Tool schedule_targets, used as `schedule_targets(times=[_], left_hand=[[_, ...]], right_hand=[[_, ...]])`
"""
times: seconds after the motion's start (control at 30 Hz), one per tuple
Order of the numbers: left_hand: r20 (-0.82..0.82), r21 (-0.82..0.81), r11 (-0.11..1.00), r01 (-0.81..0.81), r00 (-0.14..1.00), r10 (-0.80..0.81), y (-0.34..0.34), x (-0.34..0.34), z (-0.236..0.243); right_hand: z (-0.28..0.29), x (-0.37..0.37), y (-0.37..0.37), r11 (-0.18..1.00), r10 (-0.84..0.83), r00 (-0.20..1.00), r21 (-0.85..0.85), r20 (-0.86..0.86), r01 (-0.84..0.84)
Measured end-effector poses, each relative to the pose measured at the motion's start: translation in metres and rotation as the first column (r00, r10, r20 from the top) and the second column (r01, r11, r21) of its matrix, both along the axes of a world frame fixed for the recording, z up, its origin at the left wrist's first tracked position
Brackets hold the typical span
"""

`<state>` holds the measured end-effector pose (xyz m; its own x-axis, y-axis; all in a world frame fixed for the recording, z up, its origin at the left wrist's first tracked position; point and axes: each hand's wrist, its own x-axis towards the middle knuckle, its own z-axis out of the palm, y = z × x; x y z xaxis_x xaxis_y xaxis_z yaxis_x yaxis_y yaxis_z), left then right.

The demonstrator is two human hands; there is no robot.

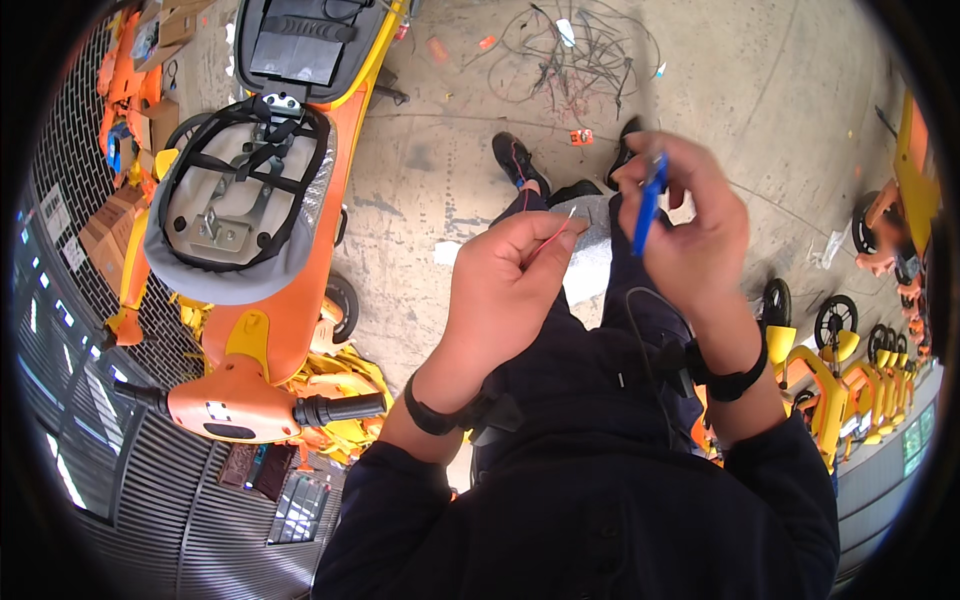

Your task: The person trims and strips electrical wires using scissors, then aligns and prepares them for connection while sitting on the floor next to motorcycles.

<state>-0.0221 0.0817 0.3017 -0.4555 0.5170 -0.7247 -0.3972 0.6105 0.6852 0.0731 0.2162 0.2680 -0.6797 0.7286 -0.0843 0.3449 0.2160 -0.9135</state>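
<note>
My left hand (500,285) is closed in a pinch around a thin red wire (547,244). A pale, thin end of the wire sticks up past the fingertips. To the right and slightly higher, my right hand (700,230) grips a blue-handled tool (647,215) with a bit of metal at its upper end. Motion blur and the fingers hide what kind of tool it is. Tool and wire are apart. Below the hands, a grey sheet-like thing (592,240) lies between my legs.
At my left stands an orange scooter (290,330) with its padded seat (240,285) flipped up, underside showing. Tangled dark cables (575,70) lie on the concrete floor ahead. Cardboard boxes (112,235) are at far left. A row of yellow scooters (825,385) stands at right.
</note>
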Motion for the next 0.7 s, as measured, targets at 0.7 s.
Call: schedule_targets(times=[0.7], left_hand=[[0.204, 0.114, 0.973, -0.202, 0.963, 0.176, -0.005, 0.006, -0.004]], right_hand=[[0.008, 0.008, -0.010, 0.976, 0.208, 0.977, -0.048, -0.053, -0.210]])
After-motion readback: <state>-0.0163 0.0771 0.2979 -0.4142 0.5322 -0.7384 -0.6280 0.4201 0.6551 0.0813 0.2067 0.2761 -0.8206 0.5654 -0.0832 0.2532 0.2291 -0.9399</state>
